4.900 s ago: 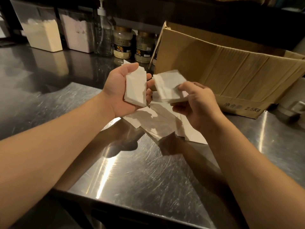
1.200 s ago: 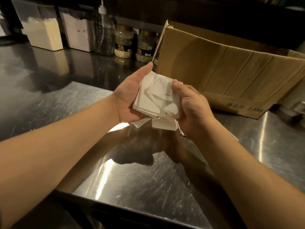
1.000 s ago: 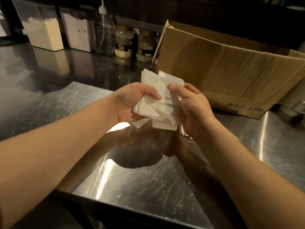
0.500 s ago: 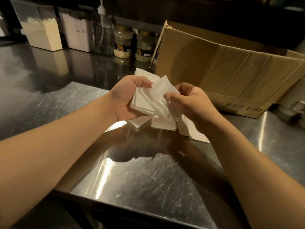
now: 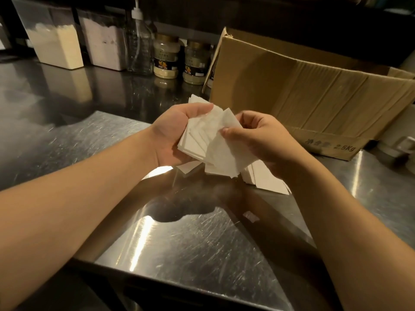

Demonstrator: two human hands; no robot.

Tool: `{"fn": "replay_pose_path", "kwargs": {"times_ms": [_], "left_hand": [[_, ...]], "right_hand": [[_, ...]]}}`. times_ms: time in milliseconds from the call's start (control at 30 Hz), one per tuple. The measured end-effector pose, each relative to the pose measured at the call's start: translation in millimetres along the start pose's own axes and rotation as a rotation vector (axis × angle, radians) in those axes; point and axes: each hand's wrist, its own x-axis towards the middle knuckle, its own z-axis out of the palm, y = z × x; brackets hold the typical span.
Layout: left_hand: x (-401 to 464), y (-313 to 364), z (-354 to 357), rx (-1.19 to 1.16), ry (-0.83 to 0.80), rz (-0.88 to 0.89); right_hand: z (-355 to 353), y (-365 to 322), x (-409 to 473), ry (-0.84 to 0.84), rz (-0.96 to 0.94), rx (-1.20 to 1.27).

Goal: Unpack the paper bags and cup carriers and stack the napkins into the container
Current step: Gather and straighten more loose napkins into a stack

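Our left hand (image 5: 173,133) cups a fanned bundle of napkins (image 5: 202,135) above the middle of the surface (image 5: 179,243), thumb curled over the top edge and fingers wrapped beneath, so the grip is closed round the bundle. The sheets are skewed, their corners splayed. We judge them light, soft and limp; they will slide over one another readily and crease or tear if squeezed, so we would hold the bundle by its long edges and tap it square on the steel.

Our right hand (image 5: 258,140) pinches one loose napkin (image 5: 226,151) between thumb and fingertips against the bundle's right side. Below it more napkins (image 5: 265,178) lie scattered on the surface, toward the far right.

A small paper scrap (image 5: 251,217) lies nearer us. Behind the hands, at the far right edge, stands an open cardboard box (image 5: 314,95); whether it is the container, we cannot tell.
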Motion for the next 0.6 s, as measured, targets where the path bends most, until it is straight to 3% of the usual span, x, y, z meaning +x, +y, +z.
{"fn": "replay_pose_path", "kwargs": {"times_ms": [133, 233, 400, 600], "left_hand": [[2, -1, -2, -0.036, -0.018, 0.052], [3, -3, -3, -0.056, -0.017, 0.081], [1, -3, -2, -0.102, -0.072, 0.060], [-4, -5, 4, -0.081, -0.095, 0.065]], "right_hand": [[-6, -6, -2, -0.125, 0.114, 0.430], [-4, -6, -3, -0.171, 0.188, 0.569], [5, -1, 0, -0.060, 0.244, 0.576], [9, -2, 1, 0.077, 0.209, 0.398]]}}
